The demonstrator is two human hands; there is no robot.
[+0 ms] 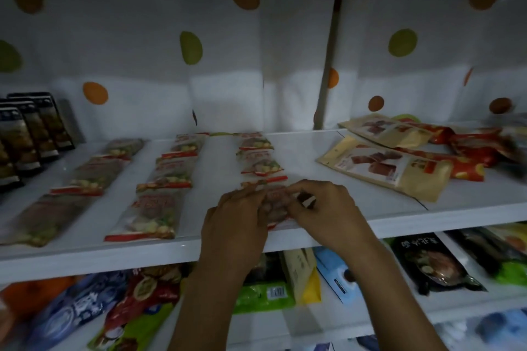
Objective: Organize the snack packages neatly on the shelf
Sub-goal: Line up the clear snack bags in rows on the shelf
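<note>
Head view, frame centre: left hand point(239, 218) and right hand point(328, 212) each grip, pinching, one snack packet point(275, 202) on the white shelf point(313, 151).

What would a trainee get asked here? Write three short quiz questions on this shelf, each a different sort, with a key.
1. True or false: both hands grip one snack packet at the front edge of the white shelf.
2. Which lies farthest right on that shelf? A) tan pouches B) dark upright packs C) packet rows
3. Fill in: the backing behind the shelf is white with coloured ____.

Key: 1 true; 2 A; 3 dots.
</note>
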